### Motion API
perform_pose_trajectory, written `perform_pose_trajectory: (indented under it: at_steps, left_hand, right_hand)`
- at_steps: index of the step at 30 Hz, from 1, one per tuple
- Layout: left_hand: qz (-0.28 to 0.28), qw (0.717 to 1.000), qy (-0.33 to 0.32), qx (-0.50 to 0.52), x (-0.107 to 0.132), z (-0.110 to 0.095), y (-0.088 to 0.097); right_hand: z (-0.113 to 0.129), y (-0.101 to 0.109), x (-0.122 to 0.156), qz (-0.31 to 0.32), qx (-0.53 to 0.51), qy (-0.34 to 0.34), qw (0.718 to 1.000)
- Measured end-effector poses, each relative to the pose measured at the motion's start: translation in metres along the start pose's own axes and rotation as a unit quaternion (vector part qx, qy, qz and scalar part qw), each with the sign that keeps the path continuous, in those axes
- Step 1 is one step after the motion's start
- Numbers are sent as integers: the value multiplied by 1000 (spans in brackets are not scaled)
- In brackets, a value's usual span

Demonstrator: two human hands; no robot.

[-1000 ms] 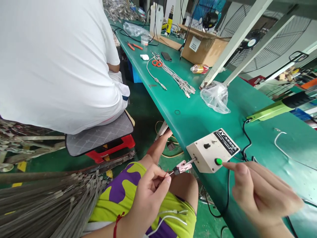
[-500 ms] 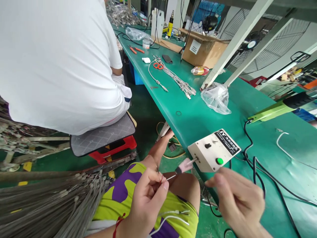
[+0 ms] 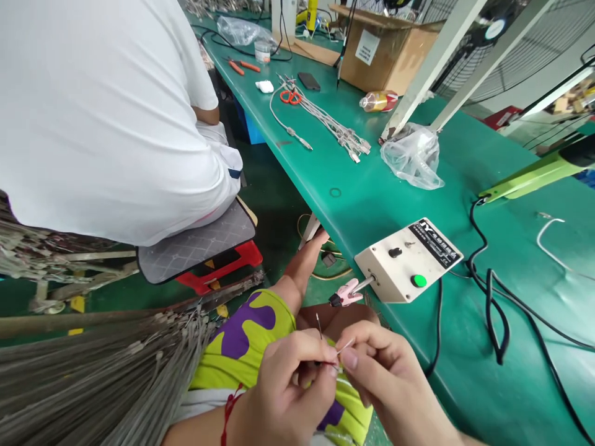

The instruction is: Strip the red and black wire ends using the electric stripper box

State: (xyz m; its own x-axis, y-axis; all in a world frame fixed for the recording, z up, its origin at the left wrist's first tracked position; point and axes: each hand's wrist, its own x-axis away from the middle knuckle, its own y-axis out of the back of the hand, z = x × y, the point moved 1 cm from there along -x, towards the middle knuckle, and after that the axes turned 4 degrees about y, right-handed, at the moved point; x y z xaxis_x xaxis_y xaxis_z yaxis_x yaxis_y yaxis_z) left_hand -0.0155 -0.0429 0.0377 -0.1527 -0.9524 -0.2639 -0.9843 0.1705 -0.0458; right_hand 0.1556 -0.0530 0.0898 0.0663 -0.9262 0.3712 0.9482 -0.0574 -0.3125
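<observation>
Above my lap, my left hand (image 3: pixel 297 381) pinches thin cable wires between thumb and fingertips. A dark wire (image 3: pixel 318 325) pokes up from its grip. My right hand (image 3: pixel 385 371) meets it from the right, pinching a pale wire (image 3: pixel 345 346) between thumb and index finger. Where the wires run inside the fingers is hidden. Just beyond both hands, a pink clip (image 3: pixel 346 293) with a dark tip sits on a metal shaft, gripping nothing that I can see. The shaft comes out of a white control box (image 3: pixel 395 282) with a green button and a black knob, at the bench edge.
On the green bench (image 3: pixel 334 223) lie a bundle of grey cables (image 3: pixel 332 127), orange-handled scissors (image 3: pixel 290 97), a plastic bag (image 3: pixel 413 158) and black cords (image 3: pixel 490 297). A co-worker in a white shirt (image 3: pixel 106 118) sits at left. Many cables (image 3: pixel 102 384) hang below.
My right hand has moved left from beside the box to the wires at my left hand. The clip, blurred before, now looks sharp. The view has tilted down slightly.
</observation>
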Motion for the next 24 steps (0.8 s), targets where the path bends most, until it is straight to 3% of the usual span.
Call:
perform_pose_trajectory:
  at_steps: [5, 11, 16, 20, 24]
  left_hand:
    - [34, 999, 31, -20, 5, 4, 3]
    - [102, 995, -4, 21, -9, 3, 1]
    - [75, 996, -17, -35, -15, 2, -1]
    - [67, 997, -2, -24, -12, 6, 0]
    - [35, 999, 10, -13, -13, 12, 2]
  right_hand:
    - [0, 2, -3, -8, -23, -21, 999]
    - [-3, 6, -6, -18, -14, -32, 999]
    - [-4, 7, -12, -27, -17, -41, 999]
    - [-3, 9, -19, -33, 2, -17, 999]
    - [-4, 17, -30, -81, 49, 0, 996]
